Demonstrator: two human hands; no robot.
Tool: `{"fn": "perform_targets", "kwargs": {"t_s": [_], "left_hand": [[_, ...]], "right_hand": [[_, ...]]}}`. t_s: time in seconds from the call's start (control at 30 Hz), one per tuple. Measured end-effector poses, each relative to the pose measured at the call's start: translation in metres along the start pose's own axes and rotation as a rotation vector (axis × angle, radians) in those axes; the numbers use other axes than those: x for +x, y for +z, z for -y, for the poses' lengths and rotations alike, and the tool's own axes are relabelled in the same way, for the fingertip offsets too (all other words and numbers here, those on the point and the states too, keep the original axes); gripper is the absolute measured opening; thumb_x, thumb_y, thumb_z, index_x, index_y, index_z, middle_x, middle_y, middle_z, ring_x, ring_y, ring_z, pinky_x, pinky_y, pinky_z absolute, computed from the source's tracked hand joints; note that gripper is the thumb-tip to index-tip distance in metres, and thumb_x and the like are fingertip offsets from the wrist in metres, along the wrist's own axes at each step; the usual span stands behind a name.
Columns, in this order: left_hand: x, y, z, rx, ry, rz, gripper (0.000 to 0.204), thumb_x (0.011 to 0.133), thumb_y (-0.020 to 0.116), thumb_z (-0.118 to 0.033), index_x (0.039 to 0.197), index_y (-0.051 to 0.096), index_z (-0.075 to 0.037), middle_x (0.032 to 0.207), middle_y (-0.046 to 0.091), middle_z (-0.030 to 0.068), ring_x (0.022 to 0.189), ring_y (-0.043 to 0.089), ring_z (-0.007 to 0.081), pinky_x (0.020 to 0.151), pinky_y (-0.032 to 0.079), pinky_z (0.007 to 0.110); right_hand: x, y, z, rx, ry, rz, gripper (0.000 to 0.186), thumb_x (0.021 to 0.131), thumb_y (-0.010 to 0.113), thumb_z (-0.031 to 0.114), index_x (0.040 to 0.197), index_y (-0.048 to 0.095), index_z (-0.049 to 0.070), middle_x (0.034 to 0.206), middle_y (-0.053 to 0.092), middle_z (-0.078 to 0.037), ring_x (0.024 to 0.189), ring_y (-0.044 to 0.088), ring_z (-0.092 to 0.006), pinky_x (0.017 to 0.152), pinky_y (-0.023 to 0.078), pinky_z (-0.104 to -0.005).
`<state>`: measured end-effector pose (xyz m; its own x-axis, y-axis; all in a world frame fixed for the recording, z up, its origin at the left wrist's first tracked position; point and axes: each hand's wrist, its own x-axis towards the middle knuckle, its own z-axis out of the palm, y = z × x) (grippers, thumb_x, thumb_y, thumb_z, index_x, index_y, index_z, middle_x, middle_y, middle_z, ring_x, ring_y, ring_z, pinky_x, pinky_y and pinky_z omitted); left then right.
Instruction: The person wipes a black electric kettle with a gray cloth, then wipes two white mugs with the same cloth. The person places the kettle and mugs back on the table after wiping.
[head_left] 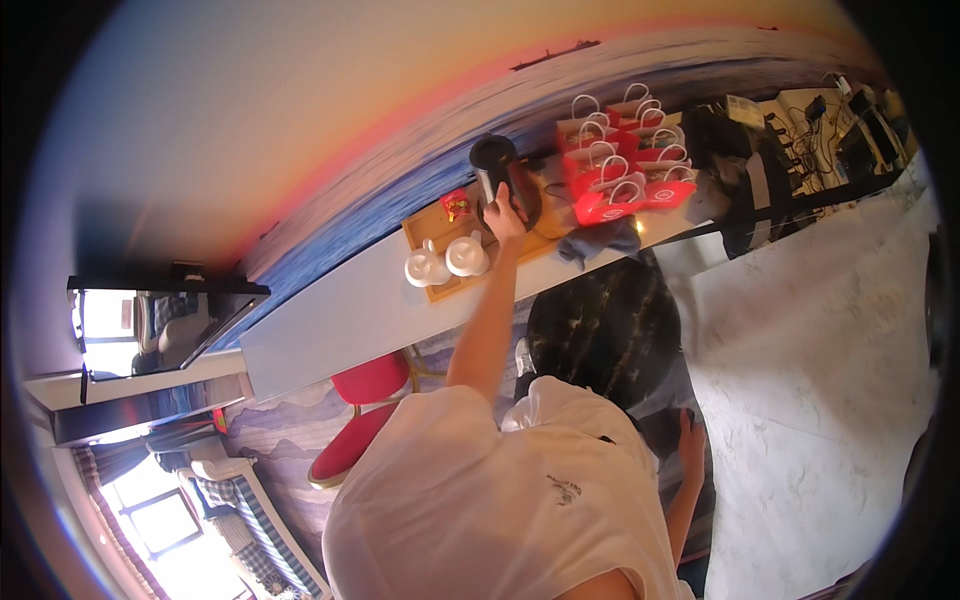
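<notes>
- Contact made: left hand [506, 214] on dark kettle [495, 168], finger closure can't tell.
- White lidded cups [466, 257] on wooden tray [424, 230], untouched.
- Right hand [691, 440] low, grip can't tell.

Left arm [482, 335] outstretched — right arm [684, 510] low.
The left hand [504, 214] reaches far forward, fingers curled, elbow nearly straight; the right hand [690, 442] is down beside the torso [480, 500] — its finger pose unclear.

The left hand [507, 216] hides part of the kettle [491, 160].
</notes>
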<state>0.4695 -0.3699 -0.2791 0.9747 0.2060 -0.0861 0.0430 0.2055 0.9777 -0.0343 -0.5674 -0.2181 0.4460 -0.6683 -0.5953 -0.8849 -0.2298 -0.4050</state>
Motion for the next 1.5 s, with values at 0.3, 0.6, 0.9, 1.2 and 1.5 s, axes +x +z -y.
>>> {"fn": "perform_targets", "kwargs": {"t_s": [0.3, 0.6, 0.9, 1.2, 1.5], "left_hand": [[-0.024, -0.007, 0.008, 0.202, 0.040, -0.075, 0.063, 0.088, 0.051, -0.058, 0.066, 0.055, 0.001, 0.058, 0.056, 0.0057, 0.047, 0.049, 0.0151, 0.049, 0.041, 0.030], [-0.038, -0.029, -0.001, 0.320, -0.137, 0.025, 0.062, 0.089, 0.050, -0.058, 0.074, 0.059, 0.001, 0.066, 0.060, 0.0085, 0.068, 0.057, 0.0177, 0.068, 0.043, 0.032], [-0.052, -0.036, 0.003, 0.451, -0.025, 0.090, 0.061, 0.089, 0.046, -0.059, 0.082, 0.063, -0.001, 0.073, 0.061, 0.0096, 0.073, 0.056, 0.0205, 0.072, 0.043, 0.035], [-0.046, -0.043, -0.014, 0.405, -0.059, 0.156, 0.062, 0.094, 0.041, -0.055, 0.076, 0.065, 0.000, 0.075, 0.061, 0.0082, 0.074, 0.052, 0.0190, 0.075, 0.040, 0.033], [-0.030, -0.044, -0.028, 0.340, -0.112, 0.181, 0.064, 0.094, 0.038, -0.058, 0.078, 0.065, -0.002, 0.072, 0.062, 0.0051, 0.066, 0.054, 0.0146, 0.065, 0.043, 0.031]], "right_hand": [[0.025, 0.023, 0.017, 0.104, -0.193, 0.032, 0.056, 0.094, 0.047, 0.045, 0.091, 0.062, -0.009, 0.084, 0.059, -0.032, 0.089, 0.057, -0.0474, 0.074, 0.042, -0.0486], [0.058, 0.043, 0.135, 0.245, -0.584, -0.070, 0.039, 0.097, 0.045, 0.032, 0.113, 0.060, 0.000, 0.104, 0.063, -0.022, 0.100, 0.058, -0.0395, 0.083, 0.045, -0.0398], [0.055, 0.060, 0.210, 0.519, -0.517, 0.161, 0.037, 0.100, 0.042, 0.029, 0.118, 0.060, 0.002, 0.098, 0.063, -0.011, 0.090, 0.055, -0.0165, 0.084, 0.042, -0.0266], [0.046, 0.052, 0.214, 0.513, -0.617, 0.003, 0.040, 0.099, 0.042, 0.030, 0.111, 0.059, -0.004, 0.102, 0.063, -0.016, 0.095, 0.059, -0.0266, 0.085, 0.041, -0.0309], [0.111, 0.127, 0.275, 0.157, -0.738, 0.115, 0.033, 0.090, 0.055, 0.031, 0.108, 0.052, 0.003, 0.085, 0.063, -0.023, 0.083, 0.061, -0.0421, 0.072, 0.048, -0.0488]]}}
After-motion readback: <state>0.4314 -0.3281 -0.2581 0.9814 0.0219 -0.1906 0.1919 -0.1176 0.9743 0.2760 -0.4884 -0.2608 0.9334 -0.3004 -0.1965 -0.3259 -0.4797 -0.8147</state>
